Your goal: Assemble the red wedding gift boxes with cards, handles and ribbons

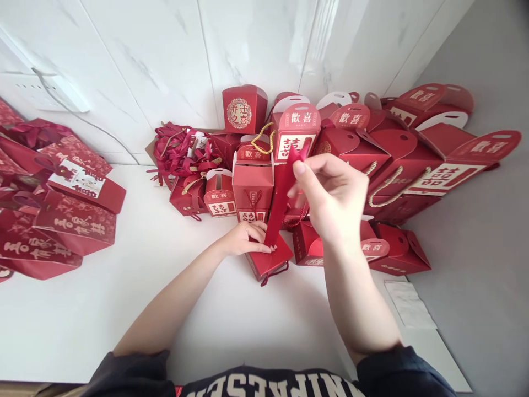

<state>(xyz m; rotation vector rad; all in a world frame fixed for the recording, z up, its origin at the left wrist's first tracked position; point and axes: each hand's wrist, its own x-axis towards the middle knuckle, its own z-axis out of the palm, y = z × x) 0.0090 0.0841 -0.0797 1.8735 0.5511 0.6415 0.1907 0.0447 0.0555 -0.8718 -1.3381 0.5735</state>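
Note:
A small red gift box (270, 260) with a dark red cord on its near side lies on the white table in front of me. My left hand (247, 240) grips it at its left side, the thumb lying across the top by the lower end of a wide red ribbon (280, 207). That ribbon rises taut and slanting to my right hand (330, 193), which pinches its upper end between thumb and forefinger. Whether the ribbon is fastened to the box is hidden under my left thumb.
Red candy boxes (253, 184) stand stacked along the tiled wall, with more boxes (399, 248) at right. A heap of red ribbons (185, 149) lies at back left. Several red boxes (74, 220) sit far left, below a wall socket (49, 91). White paper (409, 303) lies at right.

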